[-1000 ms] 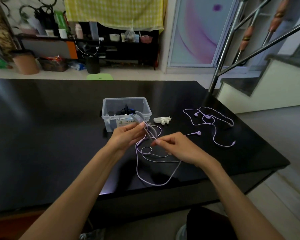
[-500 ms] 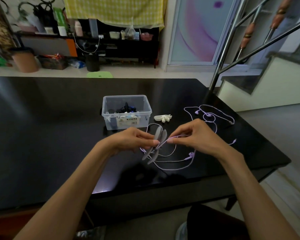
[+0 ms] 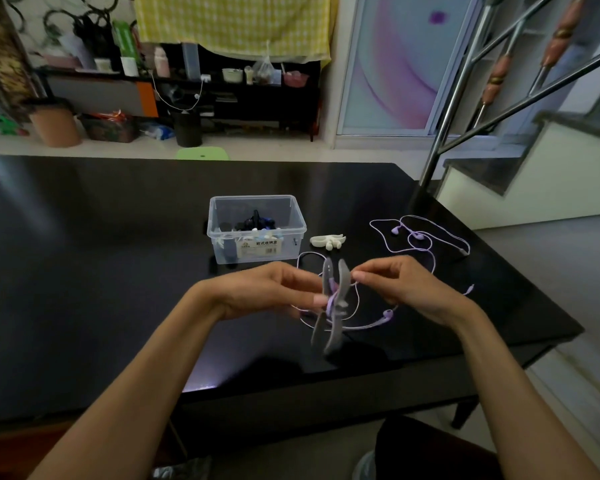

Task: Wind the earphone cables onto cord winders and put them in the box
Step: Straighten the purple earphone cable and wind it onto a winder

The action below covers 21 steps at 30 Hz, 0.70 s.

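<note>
— At frame centre, what's held?
— Left hand (image 3: 274, 292) grips the grey winder (image 3: 329, 306); right hand (image 3: 402, 285) pinches the purple cable (image 3: 355, 306).
— The box (image 3: 257, 230)?
— Just above, on the table (image 3: 118, 254).

Beyond my black table (image 3: 84, 271), a green stool (image 3: 202, 153) stands at its far edge; a yellow checked cloth (image 3: 232, 26) hangs above the dark shelf (image 3: 243, 95), steel stair railing (image 3: 444, 133) to the table's right.

The black tabletop (image 3: 101, 271) carries a clear box (image 3: 257, 233), a white cord winder (image 3: 327, 241), perhaps bone-shaped, and loose purple earphones (image 3: 426, 237).
</note>
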### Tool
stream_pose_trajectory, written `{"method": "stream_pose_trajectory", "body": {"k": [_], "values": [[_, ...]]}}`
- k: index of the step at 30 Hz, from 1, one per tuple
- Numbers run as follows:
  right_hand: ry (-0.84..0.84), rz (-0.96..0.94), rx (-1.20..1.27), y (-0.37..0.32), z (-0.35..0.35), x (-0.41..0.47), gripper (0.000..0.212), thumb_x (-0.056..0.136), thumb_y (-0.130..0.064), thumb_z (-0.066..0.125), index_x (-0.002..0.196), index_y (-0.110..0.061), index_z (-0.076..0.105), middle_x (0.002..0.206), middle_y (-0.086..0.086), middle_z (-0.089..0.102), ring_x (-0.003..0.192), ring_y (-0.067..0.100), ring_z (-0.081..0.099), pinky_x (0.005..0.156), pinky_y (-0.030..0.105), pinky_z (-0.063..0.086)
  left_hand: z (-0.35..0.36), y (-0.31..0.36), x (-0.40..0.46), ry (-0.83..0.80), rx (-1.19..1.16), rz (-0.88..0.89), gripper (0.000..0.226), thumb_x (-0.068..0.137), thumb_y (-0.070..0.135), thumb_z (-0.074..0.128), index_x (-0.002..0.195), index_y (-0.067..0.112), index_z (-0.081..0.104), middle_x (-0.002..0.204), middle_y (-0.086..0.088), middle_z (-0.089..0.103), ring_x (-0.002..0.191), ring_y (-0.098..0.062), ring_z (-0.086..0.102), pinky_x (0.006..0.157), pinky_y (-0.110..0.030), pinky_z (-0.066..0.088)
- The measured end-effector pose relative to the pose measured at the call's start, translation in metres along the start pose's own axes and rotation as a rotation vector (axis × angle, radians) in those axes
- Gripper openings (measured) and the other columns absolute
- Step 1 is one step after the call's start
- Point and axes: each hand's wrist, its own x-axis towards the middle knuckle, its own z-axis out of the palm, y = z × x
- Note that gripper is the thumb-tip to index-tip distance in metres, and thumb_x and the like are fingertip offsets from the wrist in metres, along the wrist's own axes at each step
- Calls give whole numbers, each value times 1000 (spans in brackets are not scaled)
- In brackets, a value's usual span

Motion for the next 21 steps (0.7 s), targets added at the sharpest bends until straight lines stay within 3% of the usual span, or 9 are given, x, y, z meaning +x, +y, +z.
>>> {"method": "stream_pose_trajectory", "body": {"k": [3,6,12,17,21], "values": [[16,19,-2,5,10,4,15,87,-15,62,99,-10,71,72,-12,69,59,-11,58,56,5,42,-2,-2,4,129,-124,73,28,87,21,58,113,15,67,107,-1,72,100,-10,66,83,-20,53],[22,-1,-70,7,23,11,12,87,-17,64,96,-17,72,90,-7,72,78,-10,63,73,6,47,-4,-10,9,285,-187,120,30,88,20,59,116,11,65,111,-5,71,106,-17,66,94,-25,51],[126,-97,-88,5,39,21,17,89,-14,63,101,-7,73,93,4,73,87,7,66,85,22,51,-4,-18,17,531,-415,100,24,90,15,59,111,7,67,102,-6,73,90,-11,70,73,-14,54],[124,-109,-69,5,48,25,15,90,-18,61,99,-14,73,91,-3,73,86,2,65,86,21,50,-4,-22,22,567,-589,41,20,90,21,59,105,12,69,99,-2,74,88,-7,70,70,-14,55],[177,-146,6,-2,51,24,20,93,-14,57,107,-8,70,97,1,71,89,1,63,83,12,46,0,-22,29,689,-827,72,14,90,21,59,98,13,67,84,4,75,75,-1,70,65,-13,55]]}}
